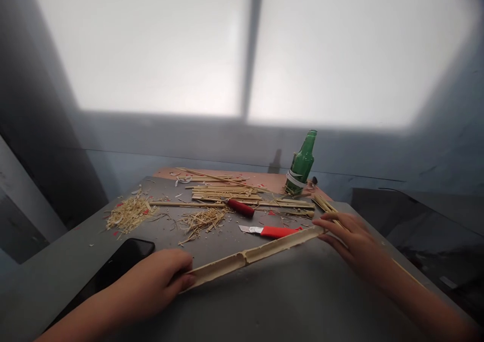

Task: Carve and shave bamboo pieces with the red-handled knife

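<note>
A split half of a bamboo stem (260,252) spans the space between my hands, its hollow side showing and a node near its middle. My left hand (170,276) is closed around the lower left end. At the raised right end, my right hand (350,236) pinches the bamboo between thumb and fingers. Just behind the bamboo lies a red-handled utility knife (274,231) with its blade pointing left. Farther back, a tool with a dark red handle (241,208) rests by the bamboo sticks (227,192).
Piles of bamboo shavings (130,213) lie at the left and centre of the grey table (242,311). A black phone (113,269) is beside my left forearm. A green glass bottle (302,165) stands at the back right, near the wall. More sticks (325,206) lie behind my right hand.
</note>
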Tool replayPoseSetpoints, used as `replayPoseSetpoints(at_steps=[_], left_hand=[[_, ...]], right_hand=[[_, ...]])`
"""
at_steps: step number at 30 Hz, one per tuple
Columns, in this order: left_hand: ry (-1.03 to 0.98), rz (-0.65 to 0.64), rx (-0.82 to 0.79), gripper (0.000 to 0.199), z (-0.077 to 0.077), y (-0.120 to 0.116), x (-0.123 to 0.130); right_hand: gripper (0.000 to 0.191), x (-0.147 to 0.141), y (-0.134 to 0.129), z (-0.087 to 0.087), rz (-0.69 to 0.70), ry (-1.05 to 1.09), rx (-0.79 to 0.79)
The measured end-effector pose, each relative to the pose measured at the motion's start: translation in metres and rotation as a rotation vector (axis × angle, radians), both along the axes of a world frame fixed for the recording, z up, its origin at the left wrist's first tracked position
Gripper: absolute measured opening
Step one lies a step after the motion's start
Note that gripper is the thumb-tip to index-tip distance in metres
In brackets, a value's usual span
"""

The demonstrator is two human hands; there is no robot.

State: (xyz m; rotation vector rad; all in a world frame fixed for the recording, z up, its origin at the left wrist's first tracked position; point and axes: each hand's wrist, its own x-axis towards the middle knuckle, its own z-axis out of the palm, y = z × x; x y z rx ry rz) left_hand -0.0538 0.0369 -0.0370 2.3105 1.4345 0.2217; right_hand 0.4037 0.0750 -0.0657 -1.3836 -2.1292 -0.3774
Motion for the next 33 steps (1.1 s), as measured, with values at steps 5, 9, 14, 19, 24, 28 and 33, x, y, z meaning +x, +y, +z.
replayPoseSetpoints(at_steps=[5, 9, 14, 19, 24, 28, 33], left_hand=[[0.055, -0.019, 0.013, 0.028, -0.005, 0.001, 0.010], [0.120, -0.016, 0.025, 0.023, -0.002, 0.003, 0.021], [0.181, 0.002, 0.033, 0.021, 0.002, 0.002, 0.034], [0.212, 0.043, 0.060, 0.025, 0.003, -0.004, 0.043], [0.218, 0.105, 0.112, 0.030, -0.005, -0.010, 0.048], [0.153, 0.127, 0.112, 0.028, -0.013, -0.011, 0.048], [0.173, 0.108, 0.144, 0.029, -0.018, -0.010, 0.048]], right_hand=[[0.041, 0.001, 0.026, -0.002, 0.038, -0.018, 0.020], [0.035, -0.007, 0.043, 0.003, 0.114, -0.038, -0.005], [0.028, -0.042, 0.046, 0.028, 0.254, -0.037, -0.070], [0.028, -0.109, 0.047, 0.048, 0.275, 0.026, -0.157], [0.025, -0.162, 0.077, 0.043, 0.099, -0.043, -0.346], [0.030, -0.187, 0.095, 0.034, -0.025, -0.133, -0.484], [0.031, -0.203, 0.098, 0.030, -0.081, -0.181, -0.496]])
